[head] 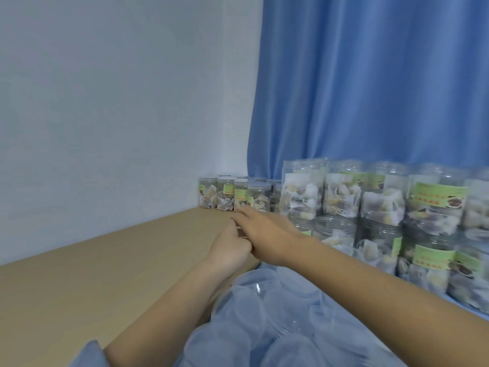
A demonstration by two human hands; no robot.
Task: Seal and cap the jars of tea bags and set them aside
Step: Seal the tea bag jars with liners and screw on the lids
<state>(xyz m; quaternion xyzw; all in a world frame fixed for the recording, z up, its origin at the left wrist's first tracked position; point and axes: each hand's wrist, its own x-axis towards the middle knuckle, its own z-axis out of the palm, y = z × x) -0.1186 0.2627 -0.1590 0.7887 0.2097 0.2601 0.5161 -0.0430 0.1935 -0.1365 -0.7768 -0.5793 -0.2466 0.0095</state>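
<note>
My left hand (229,245) and my right hand (267,234) meet over the wooden table (105,274), just in front of the jars. The left hand's fingers curl and pinch a thin pale seal (240,229), which is mostly hidden between the hands. My right hand lies against the left with its fingers stretched forward. Several capped jars of tea bags (232,193) stand in the back corner by the wall. To the right, open jars of tea bags (370,205) with green labels are stacked two high.
A heap of clear plastic lids (277,313) lies in front of me between my forearms. A blue curtain (370,88) hangs behind the jars, and a white wall (119,102) borders the table on the left. Blue cloth (87,353) shows at the bottom edge.
</note>
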